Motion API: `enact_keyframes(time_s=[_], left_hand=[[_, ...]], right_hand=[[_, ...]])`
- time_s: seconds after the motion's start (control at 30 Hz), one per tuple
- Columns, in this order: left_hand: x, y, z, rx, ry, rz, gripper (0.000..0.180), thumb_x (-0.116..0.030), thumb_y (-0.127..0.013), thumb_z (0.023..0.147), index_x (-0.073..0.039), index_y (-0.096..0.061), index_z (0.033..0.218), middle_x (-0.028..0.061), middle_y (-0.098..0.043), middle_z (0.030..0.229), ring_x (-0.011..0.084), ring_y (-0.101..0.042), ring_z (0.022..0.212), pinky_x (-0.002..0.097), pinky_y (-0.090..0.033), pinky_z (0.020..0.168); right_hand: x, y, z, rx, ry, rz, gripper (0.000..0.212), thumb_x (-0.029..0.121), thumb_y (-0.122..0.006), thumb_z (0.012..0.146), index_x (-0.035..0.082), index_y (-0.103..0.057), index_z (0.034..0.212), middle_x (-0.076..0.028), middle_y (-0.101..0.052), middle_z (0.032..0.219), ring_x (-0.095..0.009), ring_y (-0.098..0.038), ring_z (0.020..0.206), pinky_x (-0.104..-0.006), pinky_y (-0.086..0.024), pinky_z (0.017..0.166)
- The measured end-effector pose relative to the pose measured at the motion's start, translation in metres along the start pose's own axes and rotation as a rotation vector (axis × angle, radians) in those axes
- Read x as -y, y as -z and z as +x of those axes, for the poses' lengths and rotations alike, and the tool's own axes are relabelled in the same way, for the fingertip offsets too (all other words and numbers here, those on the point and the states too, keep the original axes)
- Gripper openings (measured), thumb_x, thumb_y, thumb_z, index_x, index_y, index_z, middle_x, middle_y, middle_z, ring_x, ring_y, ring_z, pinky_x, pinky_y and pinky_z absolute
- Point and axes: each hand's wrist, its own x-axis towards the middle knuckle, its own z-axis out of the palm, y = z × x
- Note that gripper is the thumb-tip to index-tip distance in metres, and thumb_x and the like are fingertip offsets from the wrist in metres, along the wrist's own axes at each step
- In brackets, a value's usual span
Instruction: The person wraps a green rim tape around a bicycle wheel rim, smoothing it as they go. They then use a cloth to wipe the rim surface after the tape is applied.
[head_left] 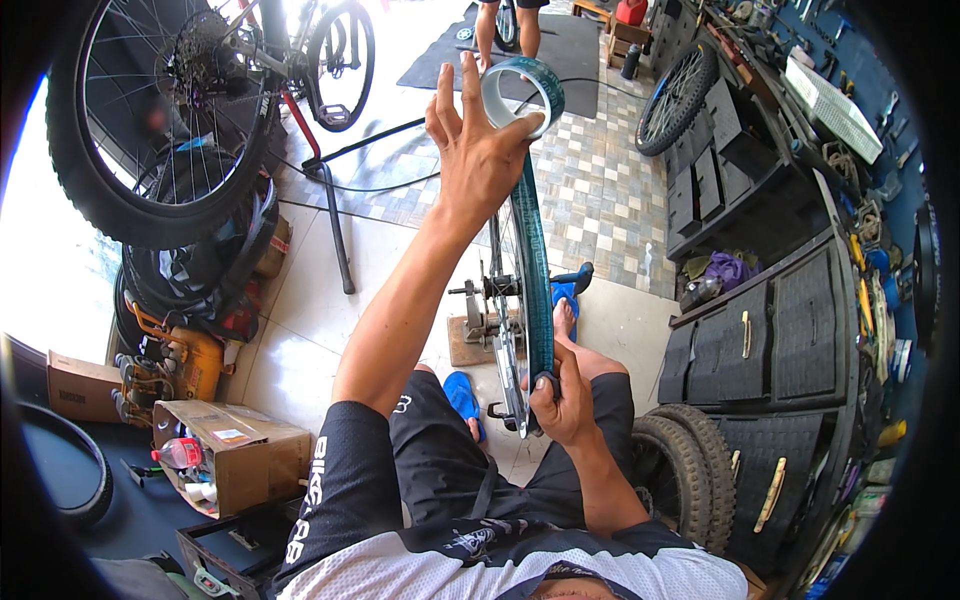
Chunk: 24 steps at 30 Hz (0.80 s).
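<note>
My left hand (pixel 475 160) is raised at the top centre. Its thumb holds the roll of green tape (pixel 549 85) by its white core, while the other fingers are spread. From the roll a long green tape strip (pixel 535 250) runs down toward me, along a bicycle wheel (pixel 510 340) seen edge-on. Lower down, my right hand (pixel 566 400) is closed around the wheel's near rim, thumb and fingers at the tape's lower end. A small dark piece shows under those fingers. The wheel stands upright in a metal truing stand (pixel 477 322) on a wooden base, between my legs.
A bicycle (pixel 190 110) hangs at the upper left above a repair stand leg (pixel 335 230). A cardboard box (pixel 250 445) and a yellow compressor (pixel 195 360) are left. Drawers (pixel 740 330) and tyres (pixel 690 470) line the right. Another person's legs (pixel 487 30) show at the far end.
</note>
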Motion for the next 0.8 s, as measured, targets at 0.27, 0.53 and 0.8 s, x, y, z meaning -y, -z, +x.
enact_keyframes(time_s=[0.27,0.53,0.8], left_hand=[[0.016,-0.005,0.019,0.259,0.643,-0.95,0.022,-0.025,-0.081,0.098,-0.013,-0.086,0.115,0.0069,-0.064,0.136,0.0202,-0.057,0.122,0.0374,-0.043,0.109],[0.022,-0.017,0.014,0.255,0.667,-0.864,0.025,-0.036,-0.085,0.092,-0.023,-0.087,0.114,0.0334,-0.032,0.167,0.0424,-0.028,0.16,0.0521,-0.045,0.116],[0.041,-0.035,-0.006,0.313,0.707,-0.69,0.028,-0.044,-0.086,0.089,-0.032,-0.087,0.115,0.0313,-0.022,0.173,0.0463,-0.015,0.161,0.0605,-0.03,0.122]], right_hand=[[0.005,0.001,0.005,-0.013,0.019,0.006,0.054,0.021,-0.059,0.102,-0.004,-0.046,0.149,-0.015,-0.073,0.088,-0.023,-0.074,0.072,-0.0354,-0.059,0.069],[-0.003,-0.002,0.001,-0.037,0.015,-0.044,0.054,0.027,-0.057,0.105,-0.003,-0.047,0.148,-0.011,-0.071,0.087,-0.02,-0.071,0.072,-0.034,-0.057,0.069],[0.003,-0.003,0.008,-0.059,0.045,0.014,0.053,0.024,-0.059,0.103,-0.005,-0.049,0.147,-0.015,-0.067,0.082,-0.024,-0.068,0.065,-0.0366,-0.055,0.063]])
